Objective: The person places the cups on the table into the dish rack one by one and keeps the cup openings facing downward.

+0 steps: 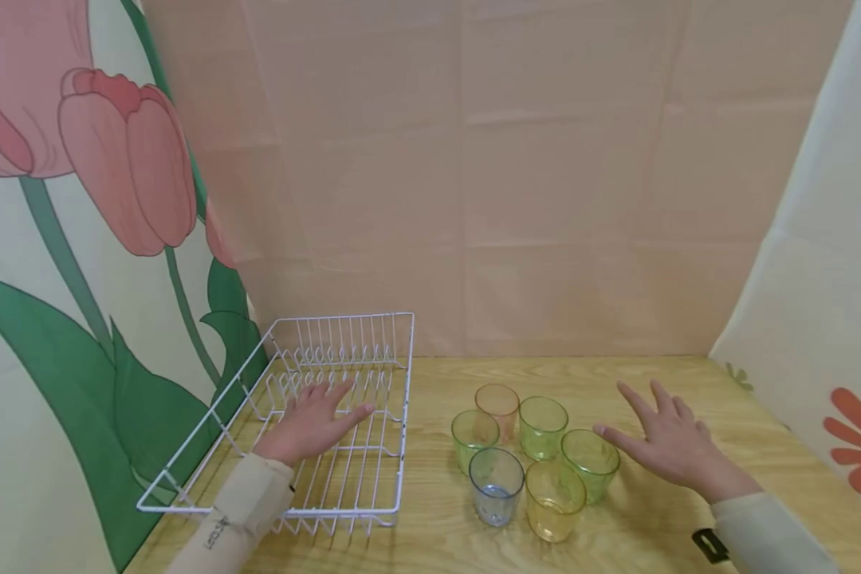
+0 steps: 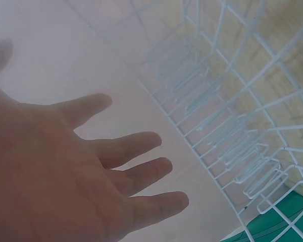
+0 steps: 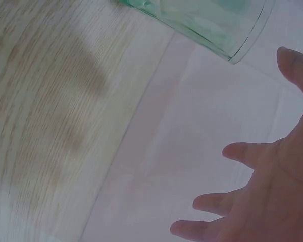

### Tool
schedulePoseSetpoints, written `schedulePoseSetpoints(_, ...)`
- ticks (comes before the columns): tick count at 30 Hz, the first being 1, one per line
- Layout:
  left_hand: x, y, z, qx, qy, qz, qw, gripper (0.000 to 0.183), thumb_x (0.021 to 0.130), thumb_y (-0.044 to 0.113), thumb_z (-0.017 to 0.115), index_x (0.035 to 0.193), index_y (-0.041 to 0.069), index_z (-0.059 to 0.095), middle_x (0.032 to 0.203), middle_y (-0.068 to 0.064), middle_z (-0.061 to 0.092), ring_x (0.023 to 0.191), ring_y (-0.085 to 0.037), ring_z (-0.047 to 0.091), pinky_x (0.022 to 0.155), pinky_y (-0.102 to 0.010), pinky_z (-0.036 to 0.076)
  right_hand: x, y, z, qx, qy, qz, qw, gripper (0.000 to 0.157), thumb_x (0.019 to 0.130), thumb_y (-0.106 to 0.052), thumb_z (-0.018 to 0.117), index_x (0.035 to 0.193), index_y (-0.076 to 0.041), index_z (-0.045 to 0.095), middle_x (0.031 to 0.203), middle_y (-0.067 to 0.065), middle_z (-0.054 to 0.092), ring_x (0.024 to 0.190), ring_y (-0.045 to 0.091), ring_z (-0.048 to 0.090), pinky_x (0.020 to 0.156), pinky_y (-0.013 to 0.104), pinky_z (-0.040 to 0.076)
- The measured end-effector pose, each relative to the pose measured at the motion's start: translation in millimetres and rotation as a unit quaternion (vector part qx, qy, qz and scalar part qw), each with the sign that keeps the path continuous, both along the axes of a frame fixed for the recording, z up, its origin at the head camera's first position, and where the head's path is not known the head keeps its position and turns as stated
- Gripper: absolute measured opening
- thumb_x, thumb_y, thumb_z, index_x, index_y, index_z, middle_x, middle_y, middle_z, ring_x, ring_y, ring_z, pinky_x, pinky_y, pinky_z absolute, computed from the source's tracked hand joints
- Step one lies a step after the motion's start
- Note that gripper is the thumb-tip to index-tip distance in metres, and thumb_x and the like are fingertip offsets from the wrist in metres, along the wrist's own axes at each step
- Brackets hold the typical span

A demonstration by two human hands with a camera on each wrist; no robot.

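Over the white wire dish rack (image 1: 402, 446) hovers my left hand (image 1: 316, 426), its fingers spread and holding nothing. In the left wrist view that palm (image 2: 55, 166) faces the rack's wire prongs (image 2: 232, 136). My right hand (image 1: 670, 442) is held in the air to the right of the cups, fingers spread, nothing in it. Nearest to it stands a green cup (image 1: 591, 466), also seen at the top of the right wrist view. Close by stand a yellow cup (image 1: 556, 510), a blue cup (image 1: 497, 494), two more green cups and an orange cup (image 1: 497, 406), all upright.
The rack and cups share a wood-grain table (image 1: 430, 542). A plain pinkish cloth (image 1: 473, 175) hangs behind it. Tulip-patterned cloth (image 1: 129, 159) is at the left, and a flower-printed white cloth (image 1: 818, 279) at the right.
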State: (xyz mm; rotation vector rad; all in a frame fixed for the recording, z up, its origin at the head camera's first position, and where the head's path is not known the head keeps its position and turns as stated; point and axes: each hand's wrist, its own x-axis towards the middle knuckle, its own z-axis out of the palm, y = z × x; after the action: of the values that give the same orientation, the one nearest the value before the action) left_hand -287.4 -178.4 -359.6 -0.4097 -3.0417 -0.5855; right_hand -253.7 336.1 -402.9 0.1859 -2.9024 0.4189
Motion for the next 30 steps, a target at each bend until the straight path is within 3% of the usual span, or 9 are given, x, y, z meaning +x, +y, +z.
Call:
schedulePoseSetpoints(7, -2.4, -1, -0.3, 0.000, 0.008, -0.008, 0.9999, 0.083, 0.096, 0.073, 0.034, 0.158, 0.017, 0.032, 0.159, -0.024, 0.029, 0.147, -0.050, 0.019, 0.114, -0.071, 0.007, -1.9, 2, -1.4, -0.001, -0.007, -0.001, 1.000, 0.091, 0.095, -0.064, 0.051, 0.156, -0.003, 0.024, 0.152, 0.045, 0.011, 0.124, 0.077, 0.022, 0.084, 0.089, 0.021)
schedulePoseSetpoints(11, -3.8, 0, -0.2, 0.012, 0.035, -0.037, 0.9987, 0.079, 0.098, 0.068, 0.041, 0.153, 0.012, 0.040, 0.154, -0.020, 0.041, 0.144, -0.044, 0.032, 0.117, -0.063, 0.019, -2.2, 1, 1.8, -0.006, -0.011, 0.014, 1.000, 0.086, 0.097, -0.062, 0.051, 0.149, 0.004, 0.035, 0.138, 0.043, 0.043, 0.114, 0.065, 0.048, 0.079, 0.077, 0.042)
schedulePoseSetpoints(13, -3.5, 2, 0.5, 0.025, 0.046, -0.053, 0.9972, 0.072, 0.098, 0.063, 0.047, 0.147, 0.010, 0.049, 0.146, -0.017, 0.052, 0.137, -0.039, 0.045, 0.114, -0.057, 0.031, -2.2, 0, 4.2, -0.010, -0.026, 0.024, 0.999, 0.081, 0.097, -0.061, 0.052, 0.142, 0.005, 0.045, 0.117, 0.033, 0.063, 0.098, 0.050, 0.064, 0.072, 0.063, 0.051)
schedulePoseSetpoints(15, -2.4, 4, 2.1, 0.038, 0.056, -0.072, 0.9951, 0.057, 0.099, 0.054, 0.055, 0.135, 0.010, 0.059, 0.132, -0.013, 0.063, 0.124, -0.033, 0.057, 0.104, -0.052, 0.044, -2.0, -2, 6.5, -0.016, -0.048, 0.033, 0.998, 0.074, 0.097, -0.059, 0.054, 0.133, 0.005, 0.054, 0.098, 0.019, 0.072, 0.085, 0.032, 0.069, 0.066, 0.051, 0.054)
schedulePoseSetpoints(18, 1.2, 7, 6.7, 0.050, 0.063, -0.109, 0.9908, 0.033, 0.098, 0.038, 0.063, 0.115, 0.011, 0.067, 0.106, -0.005, 0.071, 0.099, -0.021, 0.066, 0.086, -0.043, 0.054, -1.8, -5, 8.1, -0.022, -0.076, 0.045, 0.996, 0.064, 0.095, -0.055, 0.060, 0.123, 0.003, 0.062, 0.082, 0.003, 0.069, 0.072, 0.016, 0.063, 0.061, 0.041, 0.052)
schedulePoseSetpoints(21, 6.0, 9, 12.7, 0.058, 0.059, -0.139, 0.9869, 0.020, 0.098, 0.031, 0.065, 0.106, 0.013, 0.068, 0.092, 0.004, 0.069, 0.085, -0.011, 0.063, 0.076, -0.035, 0.054, -1.3, -9, 7.0, -0.030, -0.089, 0.056, 0.994, 0.053, 0.095, -0.046, 0.064, 0.117, 0.003, 0.065, 0.069, 0.000, 0.060, 0.064, 0.013, 0.057, 0.060, 0.038, 0.050)
schedulePoseSetpoints(24, 11.8, 11, 19.8, 0.065, 0.053, -0.145, 0.9858, 0.020, 0.099, 0.031, 0.064, 0.107, 0.013, 0.068, 0.089, 0.006, 0.067, 0.081, -0.007, 0.062, 0.073, -0.032, 0.053, -1.2, -13, 5.3, -0.041, -0.094, 0.065, 0.993, 0.042, 0.096, -0.037, 0.065, 0.111, 0.001, 0.067, 0.061, -0.001, 0.053, 0.059, 0.013, 0.053, 0.058, 0.035, 0.047)
schedulePoseSetpoints(30, 22.6, 15, 33.1, 0.064, 0.048, -0.143, 0.9865, 0.019, 0.099, 0.027, 0.064, 0.108, 0.011, 0.068, 0.087, 0.005, 0.067, 0.079, -0.009, 0.061, 0.073, -0.033, 0.053, -1.0, -17, 4.4, -0.065, -0.098, 0.084, 0.990, 0.026, 0.095, -0.023, 0.065, 0.106, 0.000, 0.069, 0.065, -0.001, 0.061, 0.057, 0.013, 0.055, 0.050, 0.031, 0.045)
